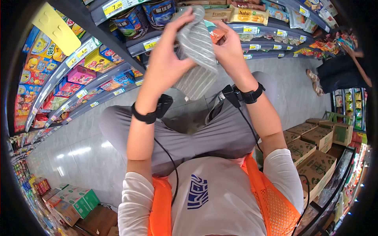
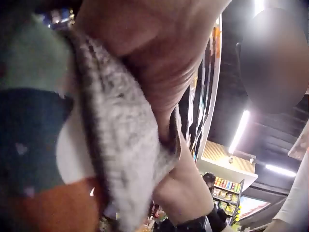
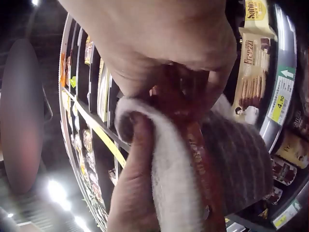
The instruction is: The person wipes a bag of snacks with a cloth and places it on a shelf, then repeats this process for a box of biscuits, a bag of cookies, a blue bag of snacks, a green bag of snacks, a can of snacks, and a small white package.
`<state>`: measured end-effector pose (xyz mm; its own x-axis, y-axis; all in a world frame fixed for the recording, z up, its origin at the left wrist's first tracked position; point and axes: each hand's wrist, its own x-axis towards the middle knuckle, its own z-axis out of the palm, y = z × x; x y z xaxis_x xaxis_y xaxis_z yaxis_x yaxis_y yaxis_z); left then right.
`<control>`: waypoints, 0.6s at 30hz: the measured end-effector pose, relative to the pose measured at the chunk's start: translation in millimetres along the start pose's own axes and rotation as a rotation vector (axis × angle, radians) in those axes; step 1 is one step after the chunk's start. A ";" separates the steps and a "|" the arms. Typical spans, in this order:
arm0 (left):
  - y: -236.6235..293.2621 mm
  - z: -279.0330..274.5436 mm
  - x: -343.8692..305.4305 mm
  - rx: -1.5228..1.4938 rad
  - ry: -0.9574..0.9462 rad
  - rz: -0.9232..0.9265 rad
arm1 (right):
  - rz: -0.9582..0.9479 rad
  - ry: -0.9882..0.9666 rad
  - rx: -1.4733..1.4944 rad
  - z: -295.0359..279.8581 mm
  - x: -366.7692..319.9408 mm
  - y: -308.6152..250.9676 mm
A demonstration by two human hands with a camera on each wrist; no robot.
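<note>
A grey striped cloth [image 1: 199, 43] hangs between both hands in front of the shelf, its lower end drooping over the floor. My left hand [image 1: 169, 59] grips the cloth from the left, thumb pressed on its face. My right hand [image 1: 230, 49] pinches an orange-red packet [image 1: 216, 34] beside the cloth's upper right. In the left wrist view the cloth [image 2: 120, 125] lies close under the palm. The right wrist view has the cloth [image 3: 169, 159] folded around the left thumb, with the reddish packet [image 3: 205, 169] against it under my right hand [image 3: 159, 38].
Shelves with dark tins [image 1: 159, 13] and snack packs [image 1: 249, 15] stand just beyond the hands. Boxed goods [image 1: 80, 74] fill the left shelves. Cartons [image 1: 315, 167] stand at right, green-and-white boxes [image 1: 80, 200] at lower left. Another person [image 1: 342, 72] is at the upper right.
</note>
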<state>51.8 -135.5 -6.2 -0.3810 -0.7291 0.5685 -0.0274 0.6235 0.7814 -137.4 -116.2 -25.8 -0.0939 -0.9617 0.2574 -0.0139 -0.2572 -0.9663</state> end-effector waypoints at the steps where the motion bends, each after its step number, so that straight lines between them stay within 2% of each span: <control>1: -4.5 11.5 -1.7 -0.031 0.005 -0.017 | -0.039 0.025 0.017 5.1 -1.7 -0.6; 5: -20.3 31.6 -9.9 -0.084 0.036 -0.043 | -0.122 0.151 0.005 5.5 -3.2 4.9; 6: -31.0 31.1 -13.0 -0.095 -0.029 -0.160 | -0.127 0.141 -0.014 5.0 -3.5 4.8; 8: -30.5 27.3 -11.2 -0.152 -0.096 -0.226 | -0.140 0.118 -0.054 2.6 -1.7 1.2; 11: -27.8 24.2 -9.8 -0.224 -0.143 -0.315 | 0.018 0.055 0.076 -3.6 -4.7 -13.4; 14: -20.3 23.6 -10.4 -0.270 -0.169 -0.393 | -0.108 0.077 -0.127 -9.0 -0.8 -7.1; 18: -24.3 31.2 -13.7 -0.427 -0.243 -0.393 | -0.189 0.217 -0.118 -11.7 -0.1 -13.8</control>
<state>28.8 -131.8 -41.1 -0.6178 -0.7650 0.1819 0.1442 0.1173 0.9826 -148.8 -111.4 -12.6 -0.2884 -0.8522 0.4365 -0.1659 -0.4045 -0.8994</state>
